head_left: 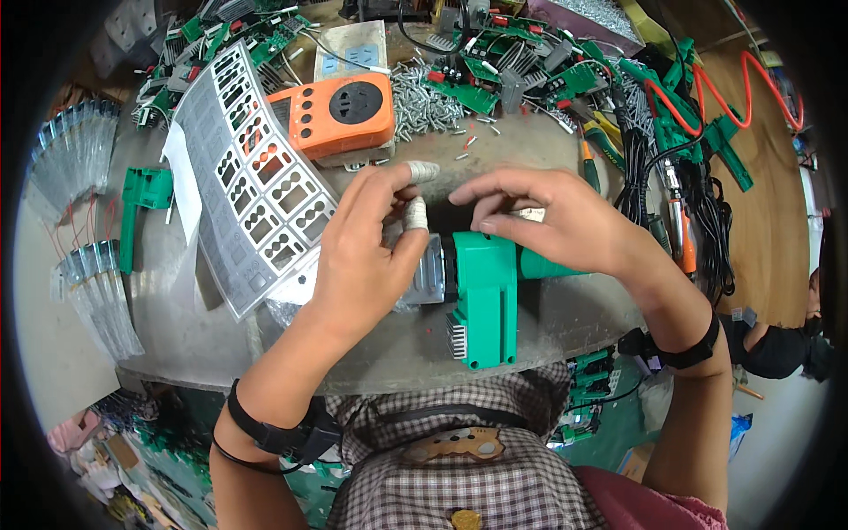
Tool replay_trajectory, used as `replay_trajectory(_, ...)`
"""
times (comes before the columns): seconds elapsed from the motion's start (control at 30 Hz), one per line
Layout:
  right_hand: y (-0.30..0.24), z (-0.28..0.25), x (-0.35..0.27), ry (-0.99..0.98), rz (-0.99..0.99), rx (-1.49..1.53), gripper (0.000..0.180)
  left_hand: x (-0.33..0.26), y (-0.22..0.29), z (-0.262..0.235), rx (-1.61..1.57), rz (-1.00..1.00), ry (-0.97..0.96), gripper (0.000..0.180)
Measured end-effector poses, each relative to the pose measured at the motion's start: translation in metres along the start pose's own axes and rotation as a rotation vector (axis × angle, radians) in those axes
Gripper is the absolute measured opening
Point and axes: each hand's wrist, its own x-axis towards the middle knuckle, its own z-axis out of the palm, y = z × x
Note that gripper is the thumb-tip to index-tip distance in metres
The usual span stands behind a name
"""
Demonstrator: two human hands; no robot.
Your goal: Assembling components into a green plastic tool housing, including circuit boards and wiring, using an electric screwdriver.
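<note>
A green plastic tool housing (487, 296) lies near the front edge of the grey table, with metal fins (457, 336) showing at its lower left. Its green round part (543, 263) runs right, partly under my right hand (552, 216). That hand hovers at the housing's top edge, thumb and forefinger apart; whether the thumb touches it I cannot tell. My left hand (367, 234), with white tape on thumb and forefinger, is held above a clear plastic piece (429, 274) beside the housing. Its thumb and forefinger are spread, and nothing shows between them.
Left of my hands lies a sheet of cut-out labels (252, 168), near an orange device (344, 115). Loose screws (424, 97) and green circuit boards (495, 75) are heaped behind. On the right are black cables (640, 150), an orange-handled screwdriver (682, 234) and a red coiled cord (751, 71).
</note>
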Motion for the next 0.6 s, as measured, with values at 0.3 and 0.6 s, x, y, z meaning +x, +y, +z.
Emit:
replay_trajectory(0.3, 0.054, -0.003, 0.043, 0.337, -0.463, -0.641, 0.014, -0.001, 0.032, -0.01, 0.021, 0.038, 0.026, 0.036)
replay_trajectory(0.6, -0.028, 0.016, -0.071, 0.014, 0.286, 0.286, 0.019, -0.061, 0.082, -0.022, -0.058, 0.064, -0.427, 0.04)
